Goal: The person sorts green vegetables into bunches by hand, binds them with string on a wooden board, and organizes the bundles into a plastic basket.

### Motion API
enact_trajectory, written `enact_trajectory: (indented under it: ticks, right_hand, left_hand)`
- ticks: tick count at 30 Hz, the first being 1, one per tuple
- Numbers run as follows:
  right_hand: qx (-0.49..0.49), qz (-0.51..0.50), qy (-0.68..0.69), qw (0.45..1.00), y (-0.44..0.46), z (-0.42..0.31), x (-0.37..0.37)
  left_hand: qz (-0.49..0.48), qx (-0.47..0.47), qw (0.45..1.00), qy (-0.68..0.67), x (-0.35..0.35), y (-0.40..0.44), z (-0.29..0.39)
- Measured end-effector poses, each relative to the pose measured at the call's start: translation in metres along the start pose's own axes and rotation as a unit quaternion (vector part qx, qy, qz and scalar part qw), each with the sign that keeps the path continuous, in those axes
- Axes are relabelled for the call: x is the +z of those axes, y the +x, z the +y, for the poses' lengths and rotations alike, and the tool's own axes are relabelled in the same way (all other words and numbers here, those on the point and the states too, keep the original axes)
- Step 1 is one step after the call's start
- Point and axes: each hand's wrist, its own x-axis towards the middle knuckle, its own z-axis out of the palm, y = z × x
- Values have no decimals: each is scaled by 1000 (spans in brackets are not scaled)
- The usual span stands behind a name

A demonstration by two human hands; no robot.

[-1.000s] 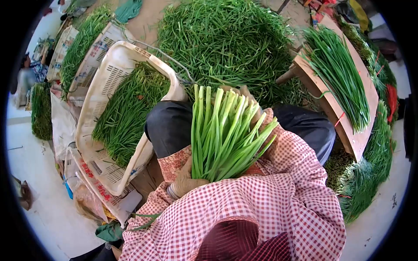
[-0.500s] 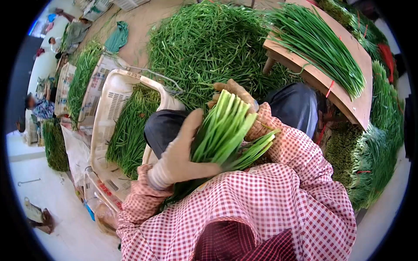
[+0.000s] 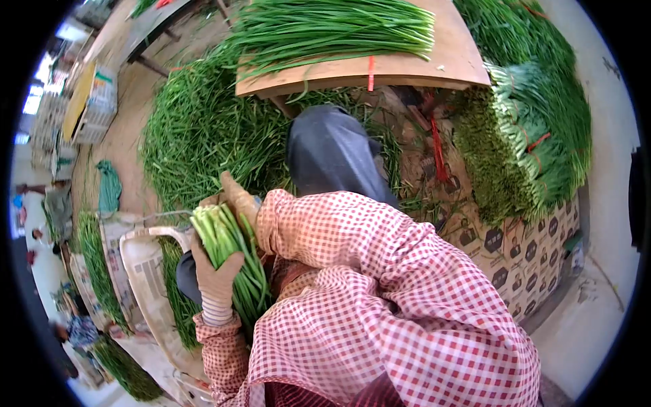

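A bunch of garlic chives (image 3: 224,234) is held in front of my body, its pale cut ends up and its green leaves running down over my lap. My left hand (image 3: 215,271), in a beige knit glove, wraps round the near side of the bunch with the thumb across the stalks. At the far side, my right hand (image 3: 239,197), in a stained glove, is against the bunch just below the cut ends. Its fingers are partly hidden by the stalks and the sleeve.
Ahead, a low wooden table (image 3: 380,71) bears a pile of chives (image 3: 332,30). Loose leaves (image 3: 203,136) cover the floor. A white plastic basket (image 3: 146,271) with chives stands at my left. Tied bundles (image 3: 536,129) are stacked at the right, and red ties (image 3: 437,152) hang below the table.
My view has swung to the right, so the table and stacked bundles show more. My left hand, spread beside the stalks before, now closes round the bunch nearer its cut ends.
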Motion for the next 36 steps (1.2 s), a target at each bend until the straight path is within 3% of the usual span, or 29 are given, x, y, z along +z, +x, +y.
enact_trajectory:
  ticks: [2, 3, 4, 5, 6, 10, 11, 14, 16, 18, 19, 24, 26, 27, 29, 30, 33, 35, 36]
  right_hand:
    - [-55, 10, 1, 998, -6, 4, 6]
    - [-1, -106, -76, 991, -12, -3, -1]
    - [-7, -105, -75, 992, -11, -1, -5]
    - [-135, -67, -231, 961, -14, 2, -1]
    - [-254, -26, -377, 890, -16, 4, 1]
    - [-206, 54, -488, 847, -48, -14, 3]
    - [-247, 61, -475, 842, -33, -11, -8]
    - [-243, 40, -407, 880, -8, -13, -26]
    - [-340, 41, -407, 847, -16, -18, -25]
    - [-388, -23, -303, 870, -4, -23, -27]
    - [-347, -65, -224, 908, -7, -36, -16]
    - [-395, -102, -307, 860, -54, -109, 107]
    - [-474, -200, -329, 792, -61, -121, 143]
    - [-520, -173, -405, 732, -55, -125, 155]
    - [-459, -136, -549, 685, -28, -116, 172]
    - [-465, -156, -619, 613, -23, -108, 173]
    - [-544, -273, -722, 330, -16, -86, 182]
    - [-556, -391, -707, 195, -18, -65, 190]
    - [-512, -475, -702, 142, -28, -44, 199]
  left_hand:
    - [-9, -27, 999, -43, 4, 4, 4]
    - [-8, -60, 994, -89, 7, 5, 7]
    - [-14, -57, 994, -87, 10, 8, 4]
    - [-29, -29, 997, -70, 15, 11, -1]
    - [-41, -2, 998, -52, 18, 13, -5]
    - [-6, 61, 965, 253, 45, 6, 3]
    - [-5, 61, 965, 253, 48, 6, 4]
    - [-66, 67, 962, 257, 47, 3, 13]
    - [-42, 103, 946, 304, 47, -1, 21]
    - [-71, 124, 969, 203, 25, 0, 34]
    - [-70, 127, 985, 92, 12, -1, 36]
    - [145, 279, 946, -75, -40, -52, 83]
    - [-84, 337, 929, -125, -66, -72, 85]
    - [-169, 298, 933, -110, -62, -72, 87]
    - [-263, 194, 941, -87, -43, -76, 93]
    - [-288, 125, 923, -224, -22, -76, 87]
    - [-235, 134, 878, -396, 35, -42, 61]
    - [-180, 150, 869, -437, 39, -33, 42]
    - [-155, 154, 867, -448, 34, -34, 35]
